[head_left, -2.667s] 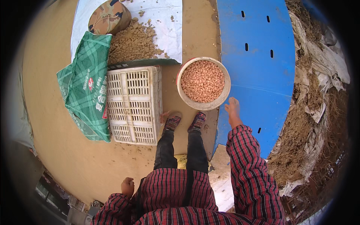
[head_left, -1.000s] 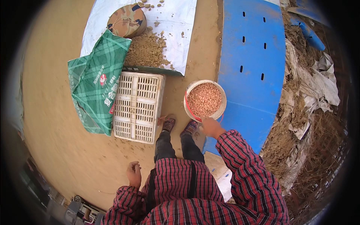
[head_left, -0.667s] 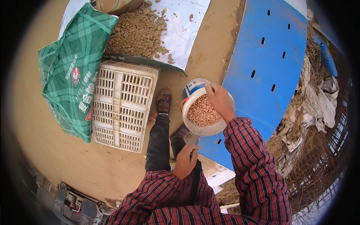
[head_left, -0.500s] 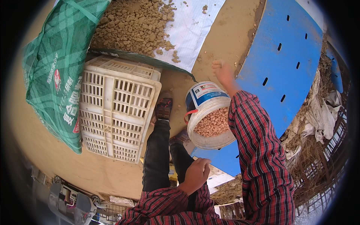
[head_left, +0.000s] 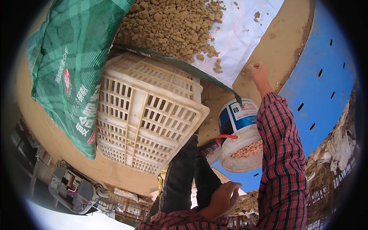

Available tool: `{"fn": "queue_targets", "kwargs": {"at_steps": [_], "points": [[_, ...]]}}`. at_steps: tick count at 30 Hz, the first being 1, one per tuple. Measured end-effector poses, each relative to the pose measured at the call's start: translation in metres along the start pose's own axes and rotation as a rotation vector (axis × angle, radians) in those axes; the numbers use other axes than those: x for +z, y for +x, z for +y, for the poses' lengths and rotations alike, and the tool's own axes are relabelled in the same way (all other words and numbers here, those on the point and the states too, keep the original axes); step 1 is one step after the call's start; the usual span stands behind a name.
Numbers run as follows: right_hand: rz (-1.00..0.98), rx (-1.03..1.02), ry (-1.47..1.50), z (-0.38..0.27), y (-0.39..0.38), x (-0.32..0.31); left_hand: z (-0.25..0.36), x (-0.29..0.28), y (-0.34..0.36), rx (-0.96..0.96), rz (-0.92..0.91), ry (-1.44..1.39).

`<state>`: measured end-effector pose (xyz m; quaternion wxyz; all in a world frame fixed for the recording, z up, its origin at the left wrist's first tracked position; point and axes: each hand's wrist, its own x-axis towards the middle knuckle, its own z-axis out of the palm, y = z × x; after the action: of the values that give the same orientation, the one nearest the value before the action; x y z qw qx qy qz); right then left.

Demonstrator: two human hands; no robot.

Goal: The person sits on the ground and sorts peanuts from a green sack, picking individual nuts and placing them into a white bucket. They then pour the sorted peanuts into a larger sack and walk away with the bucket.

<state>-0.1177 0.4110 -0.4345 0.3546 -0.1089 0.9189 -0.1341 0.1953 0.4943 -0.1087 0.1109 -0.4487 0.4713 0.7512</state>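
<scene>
My right hand [head_left: 259, 73] reaches down over the brown ground beside the white sheet. Its fingers are curled together; anything small between them is hidden. Below that arm stands a white and blue bucket [head_left: 239, 117] with a red handle, holding pinkish shelled peanuts [head_left: 249, 150]; my right sleeve covers part of its rim. By my dark trouser leg, my left hand [head_left: 220, 202] is closed in a loose curl. What it holds, if anything, I cannot make out.
A white slatted crate [head_left: 151, 119] stands left of my legs. Against it hangs a green woven sack [head_left: 76, 76]. Crumbly soil clods [head_left: 168, 27] lie on a white sheet [head_left: 245, 34] ahead. A blue slotted panel [head_left: 318, 88] borders the right side. A grey vehicle [head_left: 73, 189] is at lower left.
The view has swung, so the crate, bucket and soil sit further right in the picture. My right hand stays low over the ground, its fingers curled; my left stays by my leg.
</scene>
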Motion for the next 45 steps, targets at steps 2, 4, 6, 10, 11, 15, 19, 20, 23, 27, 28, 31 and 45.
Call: {"fn": "queue_targets", "kwargs": {"at_steps": [2,4,6,10,11,15,19,20,23,27,28,31,45], "points": [[-0.094,-0.094,0.321,-0.013,-0.040,-0.027,-0.004,0.002,0.002,0.045,0.012,0.031],[-0.104,-0.253,0.565,-0.017,-0.102,-0.063,-0.010,0.006,0.004,0.061,0.027,0.089],[-0.088,-0.298,0.593,-0.011,-0.184,-0.100,-0.021,0.009,0.006,0.050,0.077,0.109],[-0.005,-0.250,0.257,0.017,-0.303,-0.127,-0.054,0.015,0.018,-0.042,0.262,0.071],[-0.016,-0.258,0.162,0.024,-0.320,-0.125,-0.063,0.016,0.024,-0.032,0.322,0.065],[-0.150,-0.097,-0.027,0.058,-0.378,-0.106,-0.093,0.026,0.040,0.037,0.457,0.050],[-0.270,-0.260,0.016,0.075,-0.410,-0.077,-0.116,0.023,0.049,-0.078,0.318,-0.229],[-0.266,-0.308,0.031,0.074,-0.413,-0.074,-0.120,0.021,0.050,-0.063,0.323,-0.193],[-0.181,-0.336,0.114,0.061,-0.411,-0.073,-0.132,0.021,0.048,-0.051,0.322,-0.104],[-0.010,-0.360,0.338,0.014,-0.366,-0.089,-0.134,0.034,0.041,-0.030,0.322,-0.128],[0.021,-0.398,0.412,-0.001,-0.344,-0.089,-0.131,0.039,0.037,-0.033,0.317,-0.144],[-0.022,-0.414,0.401,-0.050,-0.259,-0.077,-0.115,0.048,0.027,-0.073,0.334,-0.181],[-0.252,-0.247,-0.242,-0.149,-0.042,0.098,-0.060,0.029,0.022,-0.374,0.266,-0.448]]}}
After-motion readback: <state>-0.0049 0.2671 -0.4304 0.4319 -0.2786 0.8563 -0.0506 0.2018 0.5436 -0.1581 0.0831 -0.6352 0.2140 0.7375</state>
